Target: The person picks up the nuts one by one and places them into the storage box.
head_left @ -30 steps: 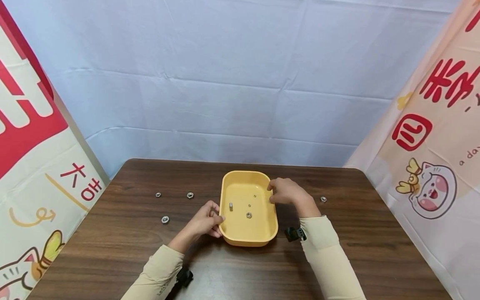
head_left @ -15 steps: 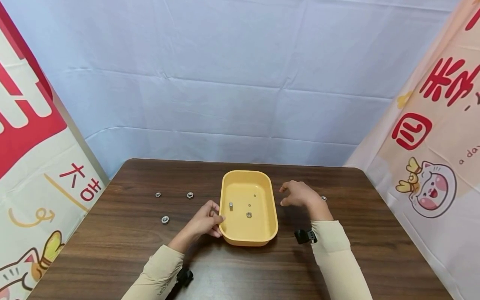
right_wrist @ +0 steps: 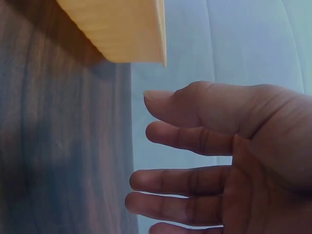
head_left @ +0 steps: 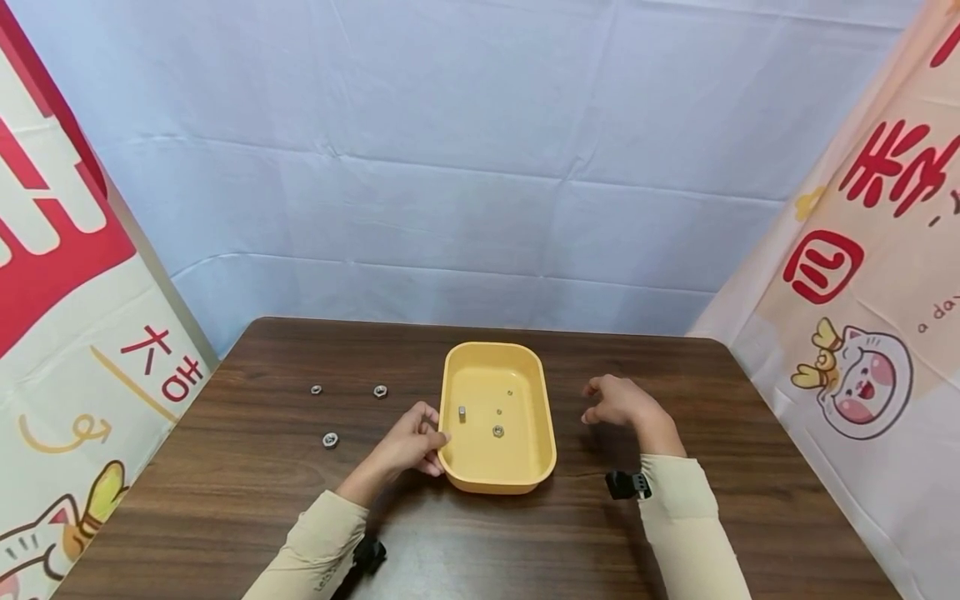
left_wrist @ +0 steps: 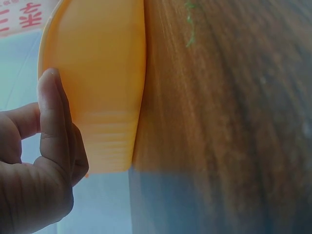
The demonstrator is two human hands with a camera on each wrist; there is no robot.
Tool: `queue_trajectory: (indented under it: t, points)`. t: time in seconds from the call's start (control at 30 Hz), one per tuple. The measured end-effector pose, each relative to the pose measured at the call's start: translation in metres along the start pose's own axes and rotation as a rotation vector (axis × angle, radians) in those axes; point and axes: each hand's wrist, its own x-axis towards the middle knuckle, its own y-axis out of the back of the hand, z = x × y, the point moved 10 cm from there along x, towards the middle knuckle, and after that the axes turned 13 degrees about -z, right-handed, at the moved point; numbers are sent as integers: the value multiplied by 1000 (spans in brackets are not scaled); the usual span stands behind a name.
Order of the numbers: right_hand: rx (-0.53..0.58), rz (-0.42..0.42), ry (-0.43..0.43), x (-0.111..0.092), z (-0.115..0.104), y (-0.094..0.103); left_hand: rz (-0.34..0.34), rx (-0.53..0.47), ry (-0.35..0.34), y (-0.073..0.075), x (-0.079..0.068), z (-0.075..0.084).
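A yellow plastic tray (head_left: 495, 479) stands on the table, and my left hand (head_left: 408, 439) pinches its left rim, thumb over the edge and fingers along the outer wall. In the left wrist view those fingers (left_wrist: 54, 117) lie against the tray's side (left_wrist: 105, 73). Inside the tray are a hex nut (head_left: 498, 431), a small upright metal piece (head_left: 462, 412) and two tiny nuts, one of them (head_left: 498, 412) near the middle. To the right of the tray, my right hand (head_left: 626, 406) hovers with fingers loosely bent, holding nothing; the right wrist view shows its fingers (right_wrist: 190, 180) spread apart.
Left of the tray, three metal nuts lie on the dark wooden table (head_left: 225, 500): a small nut (head_left: 316, 389), a medium nut (head_left: 380, 391) and a larger nut (head_left: 330, 440). A pale cloth backdrop (head_left: 450, 208) hangs behind the table, with printed banners (head_left: 862, 350) at the sides.
My right hand has left the tray's right rim and moved rightward. The nut on the table's right side is now hidden behind it. My left hand and the tray stay put.
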Motion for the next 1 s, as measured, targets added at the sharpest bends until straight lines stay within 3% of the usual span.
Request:
queue_trajectory:
  t: [1.0]
  points:
    - [6, -10, -41, -23, 60, -3, -6, -9, -11, -1, -1, 1]
